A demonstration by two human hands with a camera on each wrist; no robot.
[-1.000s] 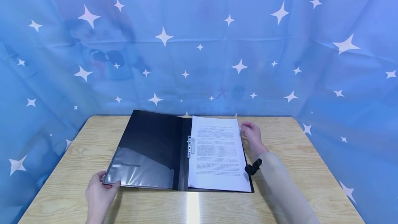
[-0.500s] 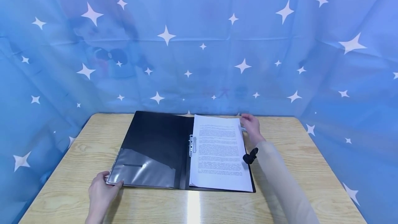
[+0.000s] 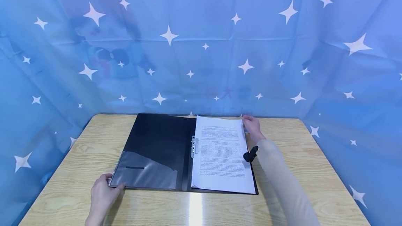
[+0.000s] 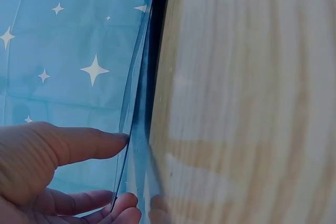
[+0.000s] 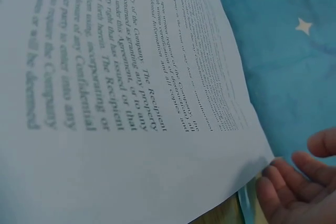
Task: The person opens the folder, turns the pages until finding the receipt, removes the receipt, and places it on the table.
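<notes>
A black binder [image 3: 157, 135] lies spread on the table, its cover to the left. On its right half rests a stack of printed sheets [image 3: 221, 159], next to the metal clip [image 3: 193, 147] near the spine. My left hand [image 3: 103, 193] pinches the lower left corner of the cover, thumb on one side and fingers on the other, as the left wrist view shows. At the upper right corner of the sheets is my right hand [image 3: 252, 126]. In the right wrist view its bent fingertips [image 5: 268, 179] meet the paper's edge, with the thumb held apart.
A clear pocket [image 3: 147, 173] covers the lower part of the cover. The wooden table [image 3: 301, 170] ends at the back against a blue curtain [image 3: 201, 62] with white stars. A narrow pale strip [image 5: 245, 203] shows beneath the sheets by the right hand.
My right hand has shifted slightly up to the sheets' corner. The cover's far left corner sits a little lower, with my left hand still gripping its near corner. The head view has shifted slightly.
</notes>
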